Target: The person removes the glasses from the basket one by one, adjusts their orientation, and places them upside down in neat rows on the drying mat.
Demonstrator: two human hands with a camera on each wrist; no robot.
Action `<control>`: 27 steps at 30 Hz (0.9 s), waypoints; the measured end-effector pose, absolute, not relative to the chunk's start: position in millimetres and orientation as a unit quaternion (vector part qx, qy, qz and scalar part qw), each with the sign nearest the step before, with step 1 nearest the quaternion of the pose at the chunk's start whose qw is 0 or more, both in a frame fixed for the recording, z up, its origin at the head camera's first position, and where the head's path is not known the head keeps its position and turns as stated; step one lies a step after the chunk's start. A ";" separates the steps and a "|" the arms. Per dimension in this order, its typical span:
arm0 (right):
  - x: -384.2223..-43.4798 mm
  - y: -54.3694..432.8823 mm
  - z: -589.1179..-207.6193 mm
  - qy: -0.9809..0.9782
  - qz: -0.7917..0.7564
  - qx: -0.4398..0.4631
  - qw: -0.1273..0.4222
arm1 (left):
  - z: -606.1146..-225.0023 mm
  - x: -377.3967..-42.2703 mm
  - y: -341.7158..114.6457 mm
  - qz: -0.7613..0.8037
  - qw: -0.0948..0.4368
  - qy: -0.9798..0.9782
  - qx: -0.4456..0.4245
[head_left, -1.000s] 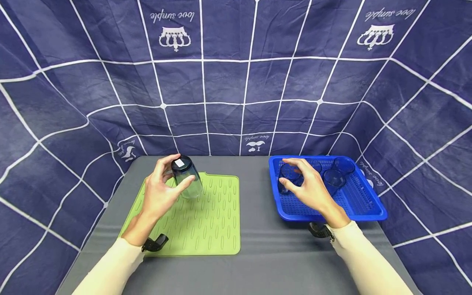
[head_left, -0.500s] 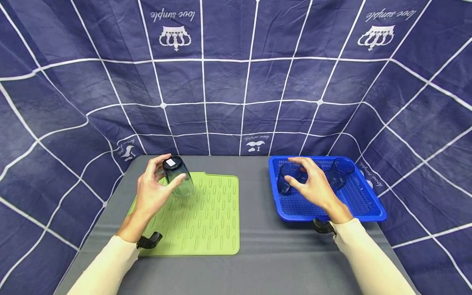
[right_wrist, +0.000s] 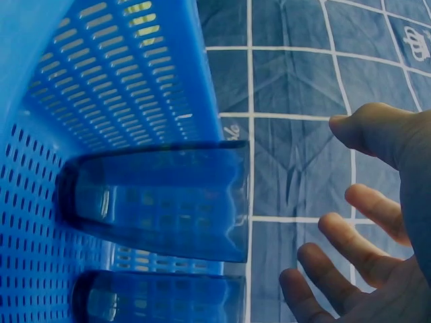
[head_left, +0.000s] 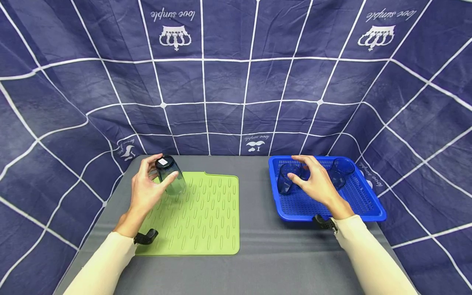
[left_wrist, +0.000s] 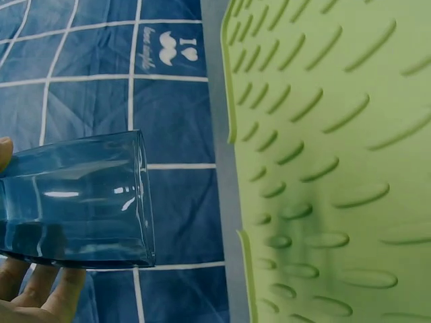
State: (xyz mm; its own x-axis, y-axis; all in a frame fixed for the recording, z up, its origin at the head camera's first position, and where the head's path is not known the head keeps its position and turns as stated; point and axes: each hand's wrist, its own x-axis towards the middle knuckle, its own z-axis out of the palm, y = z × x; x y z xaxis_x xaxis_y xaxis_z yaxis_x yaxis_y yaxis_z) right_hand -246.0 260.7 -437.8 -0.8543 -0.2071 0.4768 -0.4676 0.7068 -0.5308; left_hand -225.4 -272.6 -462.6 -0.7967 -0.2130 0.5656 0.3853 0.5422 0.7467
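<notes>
My left hand (head_left: 145,188) grips a blue-tinted drinking glass (head_left: 172,180) upside down, its base with a white sticker facing up. In the left wrist view the glass (left_wrist: 81,202) shows its open rim pointing toward the green ribbed mat (left_wrist: 337,155), with a gap between rim and mat. My right hand (head_left: 317,182) hovers over the blue plastic basket (head_left: 295,217), fingers spread apart and holding nothing. Near its thumb a glass (head_left: 285,184) stands upright in the basket; the right wrist view shows this glass (right_wrist: 161,202) short of the fingertips.
More glasses stand in the basket, one of them a glass (head_left: 342,172) on its right side, others partly behind my right hand. A strip of grey table (head_left: 256,205) runs between mat and basket. A blue curtain (head_left: 228,82) with white lines surrounds the table.
My left hand has carried the inverted glass leftward over the mat. My right hand has shifted slightly right and up above the basket, showing more of the near-left glass.
</notes>
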 end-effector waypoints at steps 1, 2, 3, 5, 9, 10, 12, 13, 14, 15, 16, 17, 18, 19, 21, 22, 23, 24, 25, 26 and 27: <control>-246.7 261.9 -438.1 -0.904 0.334 0.185 0.192 | -463.6 -226.9 -274.1 -0.475 0.314 -0.821 -0.048; -247.1 263.0 -438.4 -0.905 0.333 0.184 0.191 | -464.6 -228.2 -275.6 -0.473 0.313 -0.822 -0.042; -247.7 264.2 -438.8 -0.906 0.332 0.183 0.189 | -465.7 -229.6 -276.9 -0.471 0.312 -0.824 -0.037; -248.8 266.4 -439.2 -0.907 0.332 0.181 0.185 | -468.1 -232.7 -279.6 -0.470 0.312 -0.825 -0.029; -251.0 270.2 -439.8 -0.908 0.330 0.179 0.184 | -472.5 -237.1 -285.2 -0.474 0.310 -0.824 -0.015; -251.3 270.8 -439.9 -0.909 0.329 0.179 0.183 | -473.3 -237.6 -286.5 -0.476 0.310 -0.823 -0.011; -252.0 272.1 -440.3 -0.909 0.327 0.180 0.184 | -474.5 -238.3 -288.8 -0.478 0.307 -0.823 -0.004; -252.5 272.8 -440.7 -0.910 0.326 0.180 0.184 | -475.0 -238.5 -289.6 -0.478 0.305 -0.823 0.001; -253.0 273.4 -441.0 -0.910 0.325 0.180 0.184 | -476.0 -239.3 -290.5 -0.479 0.304 -0.824 0.005; -253.4 273.9 -441.3 -0.910 0.326 0.180 0.183 | -477.1 -240.0 -291.4 -0.477 0.303 -0.825 0.010; -253.9 274.5 -441.8 -0.910 0.326 0.181 0.182 | -478.3 -240.8 -292.4 -0.476 0.301 -0.826 0.015; -254.4 275.1 -442.1 -0.910 0.325 0.181 0.182 | -479.5 -241.7 -293.5 -0.476 0.299 -0.827 0.020; -255.0 275.7 -442.5 -0.910 0.325 0.180 0.182 | -481.1 -242.8 -294.7 -0.474 0.297 -0.828 0.024; -255.5 276.4 -442.9 -0.911 0.325 0.180 0.181 | -482.8 -244.1 -296.0 -0.475 0.296 -0.829 0.028; -256.0 277.2 -443.0 -0.911 0.324 0.179 0.180 | -485.8 -246.1 -299.2 -0.473 0.292 -0.831 0.035; -256.3 277.7 -443.0 -0.912 0.324 0.178 0.179 | -487.1 -246.8 -300.6 -0.472 0.291 -0.831 0.036; -256.7 278.2 -443.0 -0.913 0.322 0.177 0.179 | -488.4 -247.7 -302.1 -0.472 0.290 -0.832 0.038; -257.1 278.7 -443.0 -0.914 0.320 0.177 0.178 | -489.9 -248.4 -303.6 -0.469 0.290 -0.833 0.039; -257.6 279.2 -443.1 -0.915 0.318 0.176 0.177 | -491.3 -249.0 -305.2 -0.466 0.290 -0.835 0.041; -257.9 279.7 -443.1 -0.916 0.315 0.174 0.176 | -492.6 -249.5 -306.5 -0.463 0.289 -0.837 0.043; -258.4 280.3 -443.3 -0.918 0.313 0.173 0.174 | -493.8 -250.0 -307.8 -0.461 0.289 -0.838 0.045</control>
